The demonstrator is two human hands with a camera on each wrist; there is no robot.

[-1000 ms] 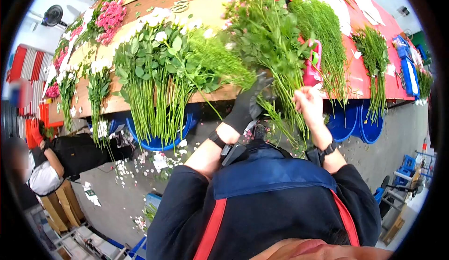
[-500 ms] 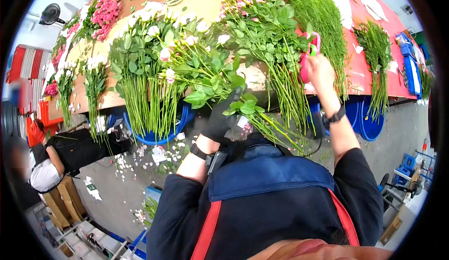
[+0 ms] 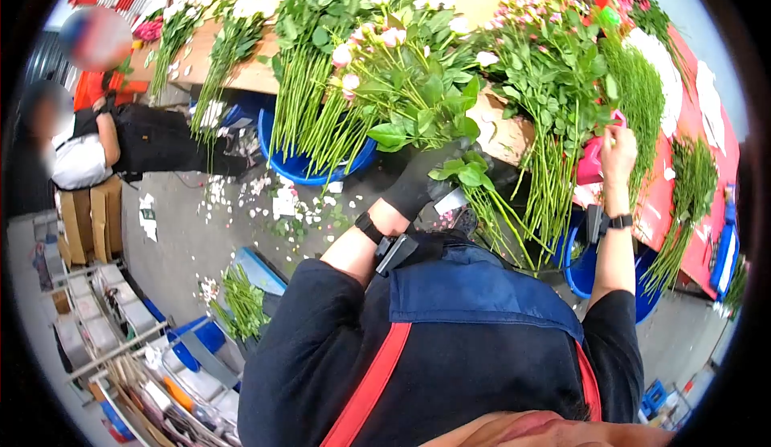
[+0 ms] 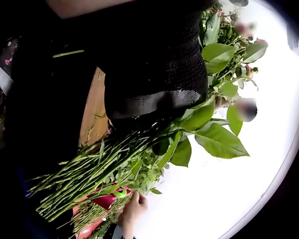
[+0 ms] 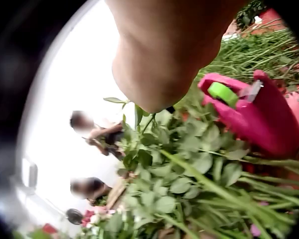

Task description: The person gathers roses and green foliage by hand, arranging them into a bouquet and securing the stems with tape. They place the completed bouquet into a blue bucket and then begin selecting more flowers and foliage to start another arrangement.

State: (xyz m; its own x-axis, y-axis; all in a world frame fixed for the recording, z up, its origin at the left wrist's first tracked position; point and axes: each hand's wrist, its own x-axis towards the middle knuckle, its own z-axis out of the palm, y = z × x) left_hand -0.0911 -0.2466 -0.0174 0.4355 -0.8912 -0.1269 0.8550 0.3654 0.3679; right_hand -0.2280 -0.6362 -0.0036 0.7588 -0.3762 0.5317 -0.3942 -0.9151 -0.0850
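My left hand [image 3: 426, 180], in a black glove, grips a bunch of pink roses [image 3: 418, 97] around the stems. Blossoms lean up and left over the table, while cut stem ends [image 3: 502, 216] stick out below toward my apron. In the left wrist view, large leaves [image 4: 220, 140] spread past the glove. My bare right hand [image 3: 618, 156] is raised with curled fingers beside a pink tape dispenser [image 3: 590, 160]. A bright green roll [image 5: 223, 94] sits in that dispenser. The right fingertips are hidden, so I cannot tell whether they pinch anything.
A leafy bunch of pink spray roses [image 3: 554, 69] lies between my hands, stems over the table edge. White roses [image 3: 329, 41] lie left, fine greenery [image 3: 638, 85] right. Blue buckets [image 3: 273, 151] stand below. Another person [image 3: 84, 158] is at the left; petals litter the floor.
My left hand brought the rose bunch back toward me and now holds it steady. My right hand went from the stems to the dispenser, then moved slightly off it. The head view has turned.
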